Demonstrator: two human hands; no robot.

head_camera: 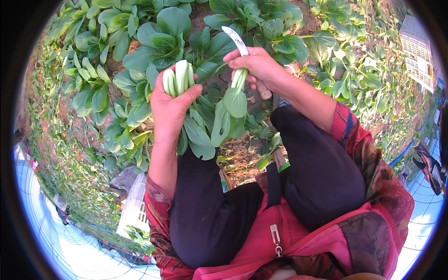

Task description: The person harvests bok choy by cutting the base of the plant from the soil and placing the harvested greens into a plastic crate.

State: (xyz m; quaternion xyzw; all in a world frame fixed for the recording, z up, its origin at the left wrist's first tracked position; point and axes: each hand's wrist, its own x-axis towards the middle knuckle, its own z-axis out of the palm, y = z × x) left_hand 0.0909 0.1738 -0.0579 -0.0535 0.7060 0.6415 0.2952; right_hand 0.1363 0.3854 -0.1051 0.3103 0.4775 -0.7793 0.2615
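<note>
My left hand (174, 99) grips heads of bok choy by their pale stalks (182, 77), cut ends up, with the green leaves (197, 133) hanging below my palm. To the right, my right hand (253, 68) holds a sickle-shaped harvesting knife; its curved, stained blade (236, 38) points up and to the left, and its wooden handle (264, 90) shows under my palm. The same hand also pinches a few loose bok choy leaves (235, 101) by their stalks, dangling downward. The two bunches of leaves overlap between my hands.
Rooted bok choy plants (159, 42) grow in the soil ahead and to the left. Cut leaves litter the ground at right (378, 115). A white plastic crate (418, 52) stands far right, another crate (134, 206) behind my left arm. My bent knees (318, 168) flank the near ground.
</note>
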